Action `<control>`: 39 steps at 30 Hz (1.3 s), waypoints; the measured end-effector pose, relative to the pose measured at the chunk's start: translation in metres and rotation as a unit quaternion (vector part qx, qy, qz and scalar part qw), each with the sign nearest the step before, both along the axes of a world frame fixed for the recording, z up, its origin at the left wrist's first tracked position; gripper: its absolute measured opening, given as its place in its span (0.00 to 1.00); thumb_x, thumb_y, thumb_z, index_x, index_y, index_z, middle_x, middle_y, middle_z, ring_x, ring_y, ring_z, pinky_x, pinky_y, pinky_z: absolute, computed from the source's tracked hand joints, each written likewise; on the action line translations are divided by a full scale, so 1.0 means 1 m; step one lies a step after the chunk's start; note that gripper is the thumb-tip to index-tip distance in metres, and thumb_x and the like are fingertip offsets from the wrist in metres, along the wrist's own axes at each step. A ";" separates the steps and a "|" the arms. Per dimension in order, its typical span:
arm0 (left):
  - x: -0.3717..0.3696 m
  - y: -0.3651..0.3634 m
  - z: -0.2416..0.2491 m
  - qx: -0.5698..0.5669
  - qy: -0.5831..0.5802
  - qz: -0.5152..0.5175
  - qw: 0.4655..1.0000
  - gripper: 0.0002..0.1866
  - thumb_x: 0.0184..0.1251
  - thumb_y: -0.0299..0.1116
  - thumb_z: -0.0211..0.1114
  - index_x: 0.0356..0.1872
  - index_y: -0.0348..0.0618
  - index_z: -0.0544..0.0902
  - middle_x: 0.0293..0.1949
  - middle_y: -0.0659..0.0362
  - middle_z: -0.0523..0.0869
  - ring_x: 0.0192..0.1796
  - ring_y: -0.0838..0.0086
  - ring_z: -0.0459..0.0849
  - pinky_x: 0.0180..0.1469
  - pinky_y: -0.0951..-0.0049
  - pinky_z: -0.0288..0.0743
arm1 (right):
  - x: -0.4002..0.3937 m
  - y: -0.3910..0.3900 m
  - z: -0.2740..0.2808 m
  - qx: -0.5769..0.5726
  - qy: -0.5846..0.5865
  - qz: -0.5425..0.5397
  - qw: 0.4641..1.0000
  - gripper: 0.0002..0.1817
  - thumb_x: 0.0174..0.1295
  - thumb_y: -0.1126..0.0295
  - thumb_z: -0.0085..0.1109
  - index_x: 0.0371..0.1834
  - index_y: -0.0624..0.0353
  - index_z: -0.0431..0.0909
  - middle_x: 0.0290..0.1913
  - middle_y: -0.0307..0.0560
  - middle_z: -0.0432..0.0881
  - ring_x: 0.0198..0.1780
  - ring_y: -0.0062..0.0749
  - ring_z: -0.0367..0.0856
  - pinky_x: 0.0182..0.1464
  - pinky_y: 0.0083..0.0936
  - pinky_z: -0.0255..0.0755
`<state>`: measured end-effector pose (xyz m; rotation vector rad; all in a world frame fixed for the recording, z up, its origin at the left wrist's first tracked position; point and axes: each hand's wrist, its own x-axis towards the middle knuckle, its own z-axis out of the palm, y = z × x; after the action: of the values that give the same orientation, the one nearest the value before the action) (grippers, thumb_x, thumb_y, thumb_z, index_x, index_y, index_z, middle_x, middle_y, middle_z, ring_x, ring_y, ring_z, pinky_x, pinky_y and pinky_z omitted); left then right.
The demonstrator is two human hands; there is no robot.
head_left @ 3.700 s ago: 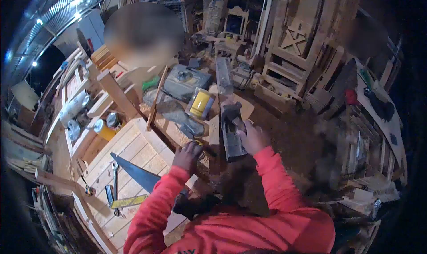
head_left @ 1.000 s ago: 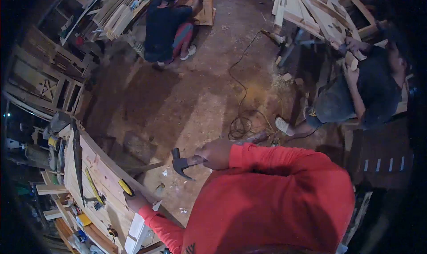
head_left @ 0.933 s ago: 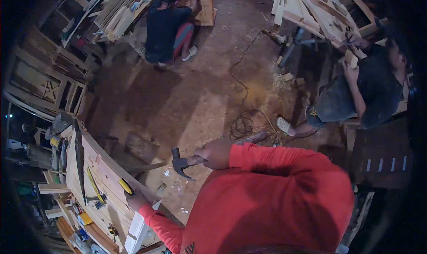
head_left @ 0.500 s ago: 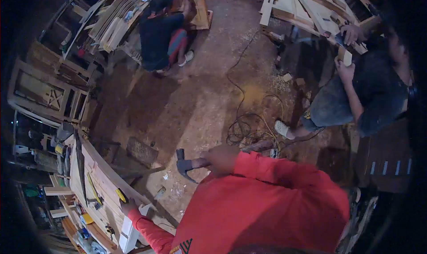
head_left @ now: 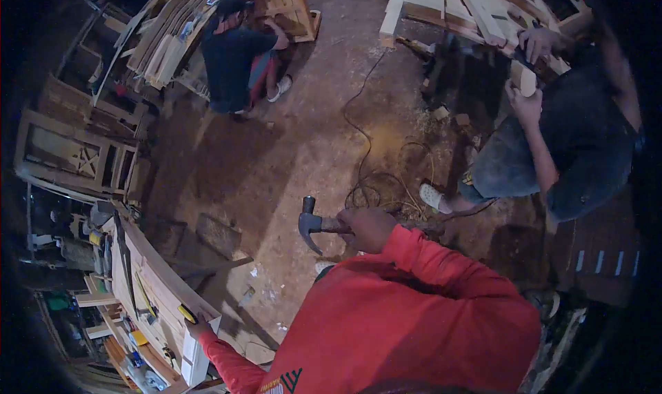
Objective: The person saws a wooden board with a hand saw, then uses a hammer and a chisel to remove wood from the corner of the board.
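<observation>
In the head view my right hand [head_left: 371,228] is wrapped around the handle of a claw hammer [head_left: 311,223], raised in front of my chest with its head to the left. My left hand [head_left: 198,325] is at the edge of the wooden workbench [head_left: 148,249], low on the left. Its fingers are closed on a small yellow-and-black handled tool [head_left: 187,314]; the exact kind does not show. Beside that hand is a white-faced board [head_left: 196,359]. A long yellow-and-black tool [head_left: 145,296] lies farther up the bench.
One person [head_left: 238,56] crouches by a wooden cabinet piece [head_left: 286,7] at the top. Another person [head_left: 552,139] sits at the right, holding a wood block [head_left: 524,79]. Cables [head_left: 369,187] coil across the floor. Wooden frames [head_left: 72,152] stand at the left.
My right hand has lifted the hammer up and to the right, and its head has turned. My left hand stays at the bench edge with the yellow-and-black tool. The whole view has shifted slightly.
</observation>
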<state>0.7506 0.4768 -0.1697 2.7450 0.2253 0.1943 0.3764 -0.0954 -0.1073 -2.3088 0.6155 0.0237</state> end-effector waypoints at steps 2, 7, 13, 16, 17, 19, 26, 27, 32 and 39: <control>-0.006 -0.015 0.011 -0.001 0.025 0.038 0.999 0.34 0.61 0.35 0.77 0.69 0.39 0.77 0.60 0.47 0.87 0.58 0.53 0.88 0.62 0.57 0.80 | -0.001 -0.004 0.001 0.001 -0.010 0.000 1.000 0.13 0.66 0.59 0.62 0.48 0.53 0.79 0.35 0.56 0.87 0.38 0.59 0.88 0.42 0.56 0.80; 0.013 0.009 -0.002 -0.016 0.005 -0.010 1.000 0.34 0.61 0.30 0.76 0.71 0.44 0.75 0.58 0.50 0.88 0.55 0.56 0.89 0.50 0.55 0.86 | -0.002 -0.005 0.020 0.045 0.033 0.032 0.998 0.18 0.63 0.54 0.66 0.50 0.52 0.81 0.37 0.56 0.87 0.42 0.58 0.88 0.43 0.55 0.79; -0.001 -0.012 0.027 -0.118 0.087 0.088 0.985 0.34 0.60 0.24 0.73 0.71 0.43 0.76 0.56 0.50 0.88 0.54 0.58 0.88 0.51 0.55 0.86 | -0.001 0.009 0.011 0.033 0.075 0.075 0.994 0.18 0.61 0.57 0.65 0.50 0.52 0.81 0.36 0.56 0.87 0.40 0.58 0.88 0.43 0.55 0.79; 0.011 0.002 0.023 -0.045 0.094 0.052 0.993 0.34 0.59 0.22 0.72 0.71 0.42 0.76 0.55 0.50 0.88 0.51 0.60 0.88 0.52 0.57 0.84 | 0.000 0.014 -0.005 0.036 0.047 0.084 0.995 0.15 0.62 0.60 0.61 0.51 0.50 0.81 0.40 0.55 0.88 0.41 0.60 0.89 0.44 0.58 0.80; 0.015 0.007 0.017 -0.059 0.085 0.053 0.993 0.34 0.59 0.23 0.72 0.71 0.42 0.76 0.55 0.50 0.88 0.50 0.61 0.88 0.51 0.58 0.84 | 0.000 0.015 -0.006 0.037 0.041 0.089 0.995 0.15 0.63 0.60 0.61 0.51 0.50 0.81 0.40 0.55 0.88 0.41 0.60 0.89 0.44 0.58 0.80; 0.017 0.011 0.009 -0.087 0.066 0.056 0.992 0.34 0.59 0.24 0.71 0.71 0.42 0.76 0.54 0.51 0.87 0.48 0.61 0.88 0.51 0.59 0.84 | 0.003 0.014 -0.007 0.038 0.028 0.099 0.994 0.15 0.63 0.60 0.61 0.51 0.50 0.81 0.40 0.55 0.88 0.41 0.60 0.89 0.44 0.58 0.80; -0.001 -0.008 0.017 -0.137 0.052 0.067 0.987 0.35 0.59 0.23 0.69 0.72 0.43 0.75 0.50 0.54 0.87 0.42 0.63 0.87 0.33 0.60 0.82 | 0.013 0.014 0.003 0.036 0.055 0.099 0.993 0.21 0.60 0.55 0.66 0.54 0.50 0.81 0.37 0.56 0.88 0.41 0.59 0.88 0.44 0.56 0.79; 0.008 0.006 0.007 -0.136 0.045 0.059 0.988 0.35 0.59 0.23 0.69 0.72 0.44 0.74 0.49 0.55 0.87 0.41 0.63 0.87 0.30 0.61 0.81 | 0.013 0.015 0.002 0.037 0.055 0.097 0.993 0.21 0.60 0.55 0.67 0.54 0.50 0.81 0.37 0.55 0.88 0.41 0.59 0.88 0.44 0.56 0.79; 0.002 0.002 0.007 -0.169 0.044 0.054 0.983 0.33 0.60 0.24 0.70 0.70 0.48 0.75 0.43 0.57 0.85 0.31 0.68 0.84 0.22 0.65 0.77 | 0.015 0.011 0.015 0.028 0.054 0.114 0.992 0.18 0.62 0.56 0.64 0.52 0.51 0.81 0.37 0.56 0.88 0.41 0.60 0.88 0.44 0.57 0.80; 0.004 0.000 0.006 -0.154 0.033 0.055 0.986 0.30 0.61 0.25 0.70 0.66 0.49 0.76 0.35 0.58 0.85 0.22 0.71 0.80 0.18 0.67 0.73 | 0.018 0.014 0.002 0.027 0.070 0.132 0.988 0.25 0.62 0.46 0.67 0.56 0.49 0.81 0.40 0.57 0.88 0.44 0.59 0.88 0.47 0.55 0.80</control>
<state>0.7549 0.4771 -0.1633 2.4343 0.3920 0.0895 0.3948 -0.0809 -0.1048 -2.3345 0.3695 0.3250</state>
